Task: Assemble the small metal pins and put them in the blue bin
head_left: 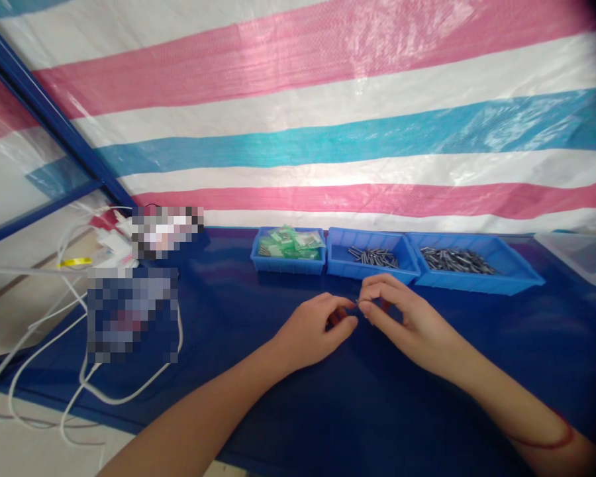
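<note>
My right hand (402,318) pinches a small, thin metal piece (357,303) between thumb and fingertips. Too little of the piece shows to tell its kind. From the other side, the index fingertip of my left hand (318,330) reaches to the piece, and a gap separates that finger from the thumb. Its other fingers curl underneath, partly hidden. Just beyond my hands, a blue bin (345,267) holds short metal pins or screws (375,256). To its right stands a wider blue bin (519,275) with darker metal pieces (457,260).
A blue bin (291,266) on the left contains small green-and-clear bags (293,242). White cables (114,399) and pixelated items (132,315) lie on the dark blue table (377,417) at left. A clear plastic container (579,255) sits far right. Striped sheeting (328,146) hangs behind.
</note>
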The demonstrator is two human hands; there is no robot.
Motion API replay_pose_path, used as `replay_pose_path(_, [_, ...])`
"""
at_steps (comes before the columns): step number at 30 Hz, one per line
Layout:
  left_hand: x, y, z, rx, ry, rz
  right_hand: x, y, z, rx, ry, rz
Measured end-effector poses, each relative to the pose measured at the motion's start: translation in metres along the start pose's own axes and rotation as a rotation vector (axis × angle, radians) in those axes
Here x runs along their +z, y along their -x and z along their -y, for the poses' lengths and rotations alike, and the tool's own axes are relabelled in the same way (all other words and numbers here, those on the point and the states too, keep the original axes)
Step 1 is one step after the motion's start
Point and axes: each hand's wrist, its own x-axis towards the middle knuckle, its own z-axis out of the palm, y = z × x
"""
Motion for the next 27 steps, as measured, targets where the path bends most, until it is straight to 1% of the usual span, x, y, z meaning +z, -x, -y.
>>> replay_pose_path(2, [-0.001, 0.001, -0.002, 0.043, 0.041, 0.014, 0.007, 0.001, 0.009, 0.015, -0.13, -0.056])
replay_pose_path(4, [-0.003, 0.001, -0.004, 0.077, 0.102, 0.013, 0.013, 0.003, 0.014, 0.025, -0.204, -0.098])
replay_pose_path(8, [-0.004, 0.003, -0.006, 0.116, 0.22, 0.018, 0.02, 0.005, 0.014, 0.065, -0.278, -0.194])
replay_pose_path(11, [-0.003, 0.003, -0.006, 0.094, 0.256, 0.013, 0.022, 0.006, 0.013, 0.083, -0.315, -0.235])
replay_pose_path(17, [0.001, 0.002, -0.002, 0.004, 0.291, 0.029, 0.023, 0.005, 0.015, 0.112, -0.329, -0.24])
replay_pose_path(23, [0.001, 0.001, -0.001, 0.001, 0.232, 0.015, 0.021, 0.006, 0.015, 0.1, -0.258, -0.21])
replay_pose_path(27, [0.0, 0.001, -0.003, 0.034, 0.2, 0.012, 0.02, 0.007, 0.017, 0.046, -0.202, -0.197])
